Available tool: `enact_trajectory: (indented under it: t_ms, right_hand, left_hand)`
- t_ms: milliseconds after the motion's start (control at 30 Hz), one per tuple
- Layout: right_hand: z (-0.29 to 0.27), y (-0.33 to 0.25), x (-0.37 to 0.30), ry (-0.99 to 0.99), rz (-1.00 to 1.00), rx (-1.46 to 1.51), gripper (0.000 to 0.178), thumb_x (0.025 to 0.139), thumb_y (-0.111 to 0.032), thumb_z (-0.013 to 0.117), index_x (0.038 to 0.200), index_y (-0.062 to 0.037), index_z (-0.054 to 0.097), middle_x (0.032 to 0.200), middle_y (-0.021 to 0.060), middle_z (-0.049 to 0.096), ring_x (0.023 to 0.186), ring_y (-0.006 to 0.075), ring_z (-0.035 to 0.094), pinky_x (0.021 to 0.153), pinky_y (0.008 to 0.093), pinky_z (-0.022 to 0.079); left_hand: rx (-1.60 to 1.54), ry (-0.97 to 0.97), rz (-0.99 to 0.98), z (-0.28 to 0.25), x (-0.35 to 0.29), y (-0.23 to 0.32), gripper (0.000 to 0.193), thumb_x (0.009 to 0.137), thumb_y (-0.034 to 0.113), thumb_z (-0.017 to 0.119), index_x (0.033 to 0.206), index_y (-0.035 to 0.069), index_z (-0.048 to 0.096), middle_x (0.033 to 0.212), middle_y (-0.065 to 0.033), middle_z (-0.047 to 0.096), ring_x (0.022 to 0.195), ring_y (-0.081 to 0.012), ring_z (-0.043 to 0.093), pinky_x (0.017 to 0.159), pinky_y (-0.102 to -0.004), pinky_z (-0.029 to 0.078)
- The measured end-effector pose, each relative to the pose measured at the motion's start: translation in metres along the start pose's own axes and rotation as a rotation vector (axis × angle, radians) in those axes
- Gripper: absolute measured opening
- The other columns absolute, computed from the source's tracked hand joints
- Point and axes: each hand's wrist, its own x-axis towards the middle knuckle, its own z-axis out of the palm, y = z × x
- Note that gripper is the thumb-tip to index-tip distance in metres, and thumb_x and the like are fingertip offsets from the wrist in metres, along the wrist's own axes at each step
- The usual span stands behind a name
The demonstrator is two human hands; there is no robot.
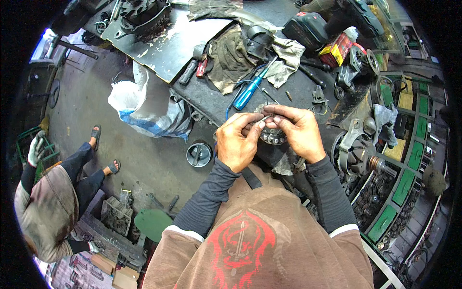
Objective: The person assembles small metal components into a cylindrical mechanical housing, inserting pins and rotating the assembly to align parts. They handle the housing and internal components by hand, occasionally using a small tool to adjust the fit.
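1. The dark table [308, 86] carries a blue-handled screwdriver [248, 92] and rags.
2. A round metal part [272, 135] lies under both hands.
3. Left hand [237, 140] and right hand [297, 131] pinch together on a small metal piece [265, 118]; it could slip and drop among the clutter.

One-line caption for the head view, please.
Both hands, left and right, pinch a small metal part above a cluttered black workbench.
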Motion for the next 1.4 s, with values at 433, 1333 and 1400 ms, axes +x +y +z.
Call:
enact_trajectory:
  t_ms: [433,1333,1400]
  right_hand:
    - [-0.001,-0.004,0.001,0.008,0.044,0.093,0.025,0.096,0.007,0.067,0.120,0.0059,0.075,0.111,0.0111,0.078,0.096,0.0145,0.074,0.088,0.0278,0.061]
    - [-0.002,0.010,-0.003,0.025,-0.100,-0.139,0.026,0.095,0.004,0.072,0.121,0.0027,0.074,0.106,0.0052,0.075,0.092,0.0107,0.072,0.083,0.0253,0.059]
    - [-0.003,0.008,-0.003,0.019,-0.092,-0.148,0.026,0.094,0.005,0.073,0.120,0.0025,0.074,0.107,0.0049,0.076,0.093,0.0107,0.072,0.084,0.0253,0.059]
  left_hand:
    - [-0.211,-0.084,-0.099,-0.005,0.006,-0.013,0.016,0.096,0.001,0.072,0.110,-0.004,0.077,0.097,-0.0087,0.076,0.079,-0.0120,0.072,0.070,-0.0267,0.060]
    - [-0.298,-0.149,-0.269,-0.007,0.012,-0.013,0.015,0.097,-0.002,0.069,0.111,-0.007,0.074,0.091,-0.0085,0.075,0.077,-0.0115,0.070,0.069,-0.0273,0.062]
    - [-0.323,-0.158,-0.273,-0.007,0.011,-0.016,0.015,0.097,0.000,0.070,0.111,-0.006,0.073,0.091,-0.0085,0.075,0.077,-0.0116,0.070,0.069,-0.0275,0.062]
